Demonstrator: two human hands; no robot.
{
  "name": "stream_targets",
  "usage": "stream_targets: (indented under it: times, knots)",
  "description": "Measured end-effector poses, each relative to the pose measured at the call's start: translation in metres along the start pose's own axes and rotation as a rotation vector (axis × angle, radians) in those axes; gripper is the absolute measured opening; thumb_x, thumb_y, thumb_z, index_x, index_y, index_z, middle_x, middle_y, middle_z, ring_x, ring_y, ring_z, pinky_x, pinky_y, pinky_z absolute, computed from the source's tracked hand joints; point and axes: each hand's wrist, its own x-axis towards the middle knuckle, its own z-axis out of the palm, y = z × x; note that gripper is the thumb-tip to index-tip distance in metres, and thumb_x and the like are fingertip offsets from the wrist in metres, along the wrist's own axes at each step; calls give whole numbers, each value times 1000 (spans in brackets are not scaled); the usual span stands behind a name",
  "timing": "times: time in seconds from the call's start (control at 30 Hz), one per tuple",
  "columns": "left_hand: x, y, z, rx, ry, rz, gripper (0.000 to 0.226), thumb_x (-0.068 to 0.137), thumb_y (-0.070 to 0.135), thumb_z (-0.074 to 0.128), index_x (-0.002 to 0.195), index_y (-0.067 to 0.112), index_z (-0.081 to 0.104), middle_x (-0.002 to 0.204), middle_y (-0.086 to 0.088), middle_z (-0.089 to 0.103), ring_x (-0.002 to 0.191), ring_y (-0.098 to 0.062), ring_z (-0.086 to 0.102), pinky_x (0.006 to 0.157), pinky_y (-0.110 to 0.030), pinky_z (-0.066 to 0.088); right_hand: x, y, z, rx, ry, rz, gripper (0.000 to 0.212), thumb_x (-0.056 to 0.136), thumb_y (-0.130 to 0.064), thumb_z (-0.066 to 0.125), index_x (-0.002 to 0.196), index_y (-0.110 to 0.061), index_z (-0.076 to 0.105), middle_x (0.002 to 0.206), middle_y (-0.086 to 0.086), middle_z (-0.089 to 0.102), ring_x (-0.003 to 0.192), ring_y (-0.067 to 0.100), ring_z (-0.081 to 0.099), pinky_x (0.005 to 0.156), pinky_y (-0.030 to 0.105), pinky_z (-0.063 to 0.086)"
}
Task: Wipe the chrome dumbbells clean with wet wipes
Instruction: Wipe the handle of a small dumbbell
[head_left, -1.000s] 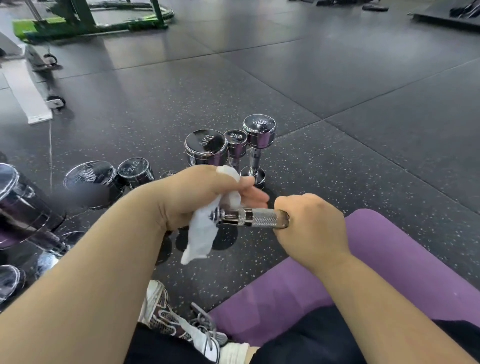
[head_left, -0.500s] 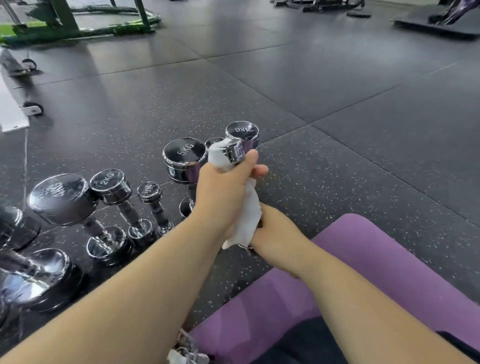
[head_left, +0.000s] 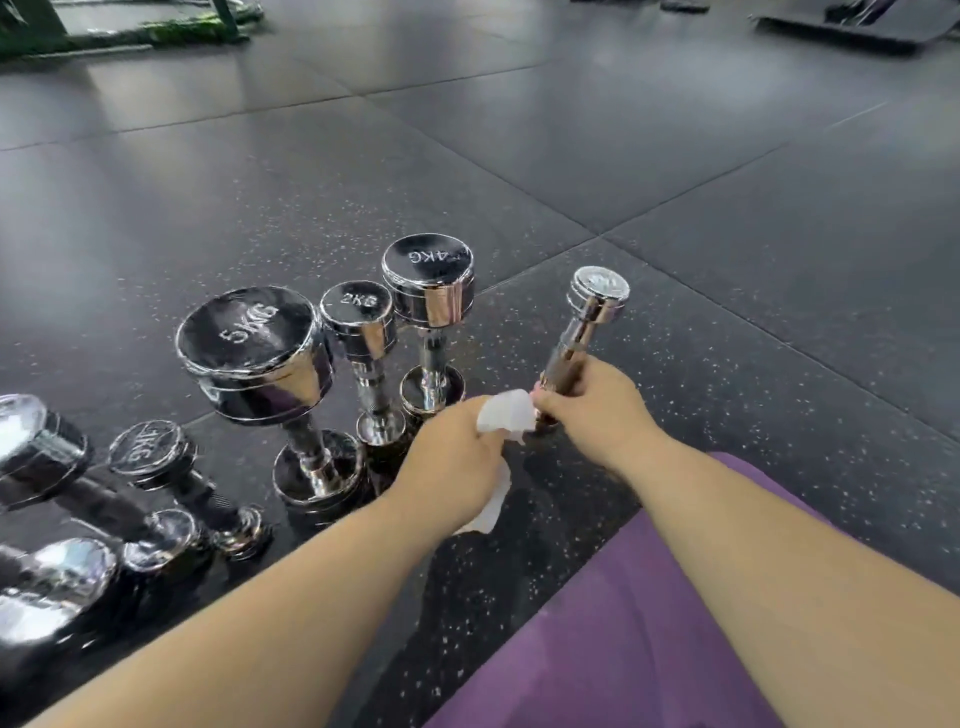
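My right hand (head_left: 592, 410) grips the handle of a small chrome dumbbell (head_left: 589, 312), which stands tilted with its upper head up and to the right; its lower end is hidden behind my fingers. A crumpled white wet wipe (head_left: 506, 415) is held in my left hand (head_left: 454, 462), just left of the dumbbell's lower end, with a tail hanging below the hand. To the left, a 5KG dumbbell (head_left: 254, 353), a 2KG dumbbell (head_left: 358, 327) and a 4KG dumbbell (head_left: 428, 283) stand upright on the floor.
Several more chrome dumbbells (head_left: 150, 467) lie and stand at the far left on the dark speckled rubber floor (head_left: 727, 364). A purple mat (head_left: 623, 623) lies under my right forearm. A green machine frame (head_left: 156, 31) stands at the far top left.
The small dumbbell has gone from level between both hands to upright and tilted in my right hand alone. My left hand with the wipe has slid off its head down to its lower end.
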Motion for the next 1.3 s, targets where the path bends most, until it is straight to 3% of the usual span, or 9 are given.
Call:
stream_targets:
  times: [0.1,0.27,0.5,0.73,0.83,0.9,1.07,1.2,1.3]
  knots:
    - [18,-4,10,-47,54,-62,30,99,13,36,103,17,65,99,-1,68,85,-8,59,75,-24,44,25,12,6,-49,39,-18,13,87,-23,72,91,-23,60,85,-7,62,85,16,58,72,26,38]
    - [33,-8,11,-220,122,-161,28,96,16,40,97,9,67,57,2,63,52,2,52,52,-9,37,52,23,24,-50,90,46,12,90,-21,68,93,-22,57,82,-7,58,83,18,55,74,27,37]
    - [21,-19,10,-342,164,-303,24,99,24,44,94,12,64,73,13,64,65,-5,55,58,-18,38,63,26,37,-61,79,124,13,94,-26,63,104,-20,57,95,-3,58,88,19,53,80,28,37]
    - [-3,-11,-12,-305,139,-273,17,80,18,55,81,2,58,64,6,57,69,-20,42,64,-33,33,38,19,40,-19,116,287,62,86,-26,71,139,-13,42,120,5,60,110,28,57,87,33,44]
    - [-15,-6,-23,-240,210,-244,25,91,11,46,74,15,64,63,13,63,66,-17,47,58,-30,35,7,7,38,-69,316,273,19,88,-33,61,104,-21,62,97,-3,65,93,23,60,72,32,46]
    - [-21,-12,-27,-216,295,-243,21,94,14,45,82,20,61,76,5,62,70,-19,51,58,-31,36,-5,-10,40,-75,267,141,8,88,-30,57,88,-25,63,86,-8,65,86,20,60,65,30,43]
    - [-36,-27,-38,-164,305,-250,14,95,15,45,87,20,56,80,3,58,69,-11,49,55,-27,31,15,-61,58,179,-153,-5,44,88,-24,66,130,-27,52,124,-10,54,113,13,52,98,34,41]
    - [-31,-37,-48,-124,347,-278,15,96,14,45,101,15,58,90,-3,61,77,-18,51,58,-27,33,37,-78,79,392,-168,42,27,91,-21,67,116,-12,65,120,14,67,112,31,62,99,42,48]
    - [-33,-41,-51,-136,351,-288,15,94,12,46,96,17,60,84,1,59,75,-14,52,57,-23,37,42,-82,88,160,-136,22,37,98,-32,56,116,0,64,117,21,66,106,35,63,93,41,50]
